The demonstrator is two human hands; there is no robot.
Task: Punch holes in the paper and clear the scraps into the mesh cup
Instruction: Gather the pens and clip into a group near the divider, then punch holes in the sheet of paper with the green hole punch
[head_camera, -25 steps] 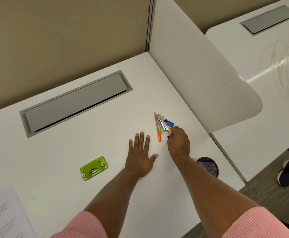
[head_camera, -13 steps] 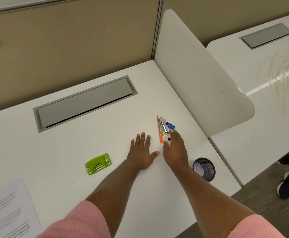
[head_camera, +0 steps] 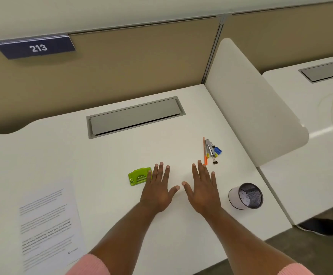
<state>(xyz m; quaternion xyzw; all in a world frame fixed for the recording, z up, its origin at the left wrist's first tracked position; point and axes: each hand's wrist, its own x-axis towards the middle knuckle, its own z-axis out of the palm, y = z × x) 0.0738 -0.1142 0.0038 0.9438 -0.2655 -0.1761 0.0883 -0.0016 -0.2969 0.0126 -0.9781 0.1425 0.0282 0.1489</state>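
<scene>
A green hole punch [head_camera: 138, 176] lies on the white desk [head_camera: 112, 153], just left of my left hand [head_camera: 158, 190]. That hand rests flat, fingers spread, its little finger touching or nearly touching the punch. My right hand [head_camera: 202, 190] lies flat beside it, palm down and holding nothing. A printed sheet of paper [head_camera: 48, 227] lies at the near left of the desk. The mesh cup [head_camera: 246, 196] is tipped on its side to the right of my right hand, with white bits inside.
A bundle of pens, a blue clip and a small black binder clip [head_camera: 211, 150] lies beyond my right hand. A grey cable hatch [head_camera: 135, 117] sits at the back of the desk. A white divider panel [head_camera: 251, 108] bounds the right side.
My right hand let go of the pen bundle and drew back to lie flat. The view tilted up, so the whole desk and partition show.
</scene>
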